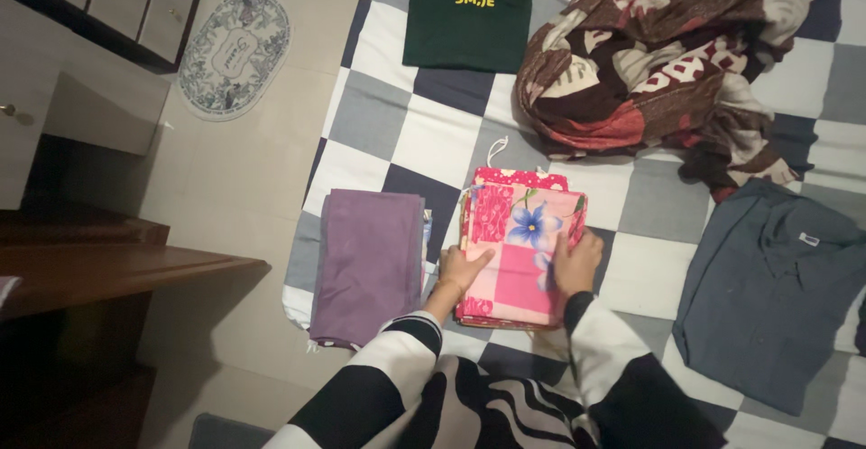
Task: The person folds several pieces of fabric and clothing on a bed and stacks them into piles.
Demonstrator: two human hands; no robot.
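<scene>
A folded pink floral cloth (519, 232) with a blue flower print lies on the checked bedspread (388, 133). My left hand (462, 270) rests flat on its near left corner. My right hand (575, 261) presses on its right edge, fingers spread over the fabric. Both of my sleeves are black and white striped. A folded purple cloth (368, 264) lies just left of the pink one, by the bed's edge.
A folded dark green garment (469, 14) lies at the far side of the bed. A crumpled brown and red patterned blanket (667, 61) sits far right. A grey shirt (771, 291) lies spread at right. Wooden furniture (99, 268) and an oval mat (234, 52) are left.
</scene>
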